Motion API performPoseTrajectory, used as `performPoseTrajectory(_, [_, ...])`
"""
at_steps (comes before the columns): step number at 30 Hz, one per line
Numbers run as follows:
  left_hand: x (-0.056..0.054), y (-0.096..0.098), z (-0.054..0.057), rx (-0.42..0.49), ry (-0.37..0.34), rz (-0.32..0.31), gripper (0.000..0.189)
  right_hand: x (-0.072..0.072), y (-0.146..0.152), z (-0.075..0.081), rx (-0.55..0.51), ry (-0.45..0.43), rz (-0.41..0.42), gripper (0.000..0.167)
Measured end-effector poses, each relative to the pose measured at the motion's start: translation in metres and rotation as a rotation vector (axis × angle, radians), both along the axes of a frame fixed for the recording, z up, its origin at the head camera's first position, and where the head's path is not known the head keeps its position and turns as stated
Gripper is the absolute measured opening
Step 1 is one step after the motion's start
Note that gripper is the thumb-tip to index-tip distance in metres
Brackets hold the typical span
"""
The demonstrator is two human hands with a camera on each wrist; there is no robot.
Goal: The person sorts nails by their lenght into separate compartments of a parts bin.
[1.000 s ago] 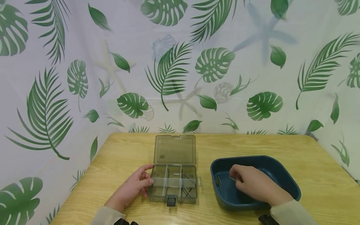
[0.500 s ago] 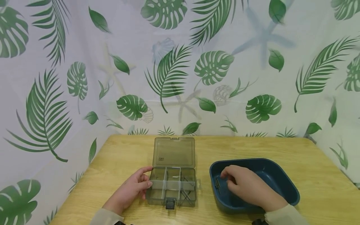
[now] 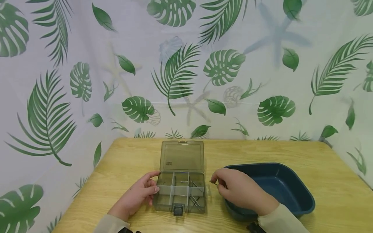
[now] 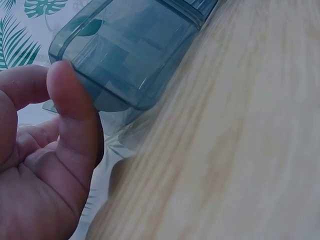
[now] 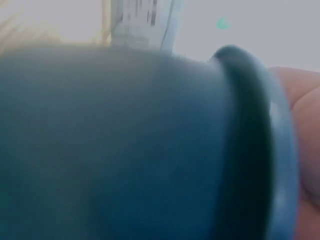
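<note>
A smoky clear compartment box (image 3: 179, 208) lies on the table with its lid (image 3: 182, 157) raised at the back. Thin metal screws (image 3: 194, 200) lie in its right-hand compartments. My left hand (image 3: 142, 194) grips the box's left side, thumb at the rim and index finger at the back corner; in the left wrist view the thumb (image 4: 72, 100) meets the box's edge. Between the box and the dark blue tray (image 3: 269, 166), my right hand (image 3: 240, 189) pinches a small thin screw (image 3: 214, 183) between thumb and fingertips. That hand hides the tray's left part.
The wooden table (image 3: 140, 149) runs back to a leaf-printed cloth (image 3: 186, 81), which also hangs at both sides. In the right wrist view, the blurred tray wall (image 5: 150, 150) fills most of the picture, covering the fingertips.
My right hand has risen from inside the tray and moved left past its rim, carrying the screw towards the box. My left hand stays at the box's left side.
</note>
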State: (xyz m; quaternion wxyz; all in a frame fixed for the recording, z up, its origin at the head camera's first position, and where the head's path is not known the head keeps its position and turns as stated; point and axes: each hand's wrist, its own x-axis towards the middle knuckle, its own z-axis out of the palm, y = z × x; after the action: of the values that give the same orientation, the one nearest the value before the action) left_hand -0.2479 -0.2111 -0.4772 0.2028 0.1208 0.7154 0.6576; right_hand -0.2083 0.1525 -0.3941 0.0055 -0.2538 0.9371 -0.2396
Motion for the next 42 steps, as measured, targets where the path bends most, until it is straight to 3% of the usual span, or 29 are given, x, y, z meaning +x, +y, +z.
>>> performPoseTrajectory(6, [-0.001, -0.003, 0.003, -0.011, 0.002, 0.012, 0.066, -0.001, -0.024, 0.004, 0.018, 0.032, 0.037, 0.021])
performPoseTrajectory(13, [-0.003, -0.003, 0.002, -0.006, -0.012, 0.006, 0.066, -0.005, -0.047, 0.001, 0.013, -0.005, 0.084, 0.020])
performPoseTrajectory(20, [-0.003, -0.001, 0.000, 0.015, -0.012, -0.004, 0.068, -0.005, -0.056, -0.004, 0.023, -0.036, 0.075, 0.021])
performPoseTrajectory(27, [-0.002, 0.000, 0.001, 0.022, -0.026, -0.013, 0.067, 0.001, -0.050, 0.001, 0.015, -0.063, 0.044, 0.017])
performPoseTrajectory(42, [-0.001, -0.001, 0.000, 0.030, -0.027, -0.011, 0.069, 0.001, -0.010, 0.002, 0.033, 0.032, -0.082, 0.012])
